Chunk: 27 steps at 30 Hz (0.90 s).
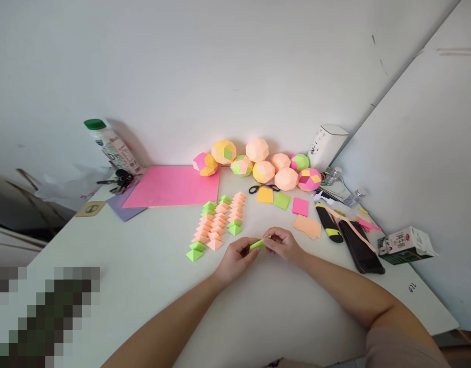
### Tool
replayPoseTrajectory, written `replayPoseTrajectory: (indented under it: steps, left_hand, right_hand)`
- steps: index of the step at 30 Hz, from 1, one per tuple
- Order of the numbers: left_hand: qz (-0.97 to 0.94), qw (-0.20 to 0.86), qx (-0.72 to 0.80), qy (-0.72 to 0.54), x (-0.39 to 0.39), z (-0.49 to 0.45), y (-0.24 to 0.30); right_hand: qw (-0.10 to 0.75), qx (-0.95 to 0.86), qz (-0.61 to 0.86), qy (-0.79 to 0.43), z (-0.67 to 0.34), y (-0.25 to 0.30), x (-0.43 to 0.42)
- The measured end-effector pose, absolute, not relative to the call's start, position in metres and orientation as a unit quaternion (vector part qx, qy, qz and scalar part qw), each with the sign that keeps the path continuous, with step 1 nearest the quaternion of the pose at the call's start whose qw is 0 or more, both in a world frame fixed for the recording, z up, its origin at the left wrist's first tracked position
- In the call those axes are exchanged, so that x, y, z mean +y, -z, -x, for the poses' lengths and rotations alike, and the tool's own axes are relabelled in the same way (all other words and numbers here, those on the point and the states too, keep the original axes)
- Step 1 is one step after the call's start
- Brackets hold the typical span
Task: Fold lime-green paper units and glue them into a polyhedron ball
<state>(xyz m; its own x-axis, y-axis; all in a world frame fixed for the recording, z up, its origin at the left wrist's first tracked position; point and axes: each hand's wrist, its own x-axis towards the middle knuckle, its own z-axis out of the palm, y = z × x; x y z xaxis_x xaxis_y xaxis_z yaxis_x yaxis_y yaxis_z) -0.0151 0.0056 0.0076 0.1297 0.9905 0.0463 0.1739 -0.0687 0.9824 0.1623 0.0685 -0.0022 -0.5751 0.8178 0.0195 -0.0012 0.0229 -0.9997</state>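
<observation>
Between my two hands is a small folded piece of green paper (258, 245), held just above the white table. My left hand (239, 257) pinches its left end, and my right hand (284, 244) pinches the right end. The fingertips cover part of the paper. To the left stand rows of folded paper units, peach ones (219, 223) and green ones (194, 254). Beyond my hands lie square stacks of orange paper (265, 195), green paper (282, 200) and pink paper (300, 206). Loose peach sheets (307, 226) are nearest to my right hand.
Several folded paper balls (257, 150) sit along the wall, with black scissors (263, 188) before them. A pink board (174, 186) and a green-capped bottle (115, 148) are at left. On the right are a box cutter (329, 223), a phone (361, 247) and a carton (406, 245).
</observation>
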Motion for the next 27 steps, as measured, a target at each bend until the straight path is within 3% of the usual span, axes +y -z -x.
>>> replayPoseTrajectory:
  steps: [27]
  left_hand:
    - [-0.564,0.464,0.520,-0.442,0.0083,0.0169,0.0003]
  right_hand:
    - [0.323,-0.700,0.326,-0.547,-0.1608,0.0052,0.0651]
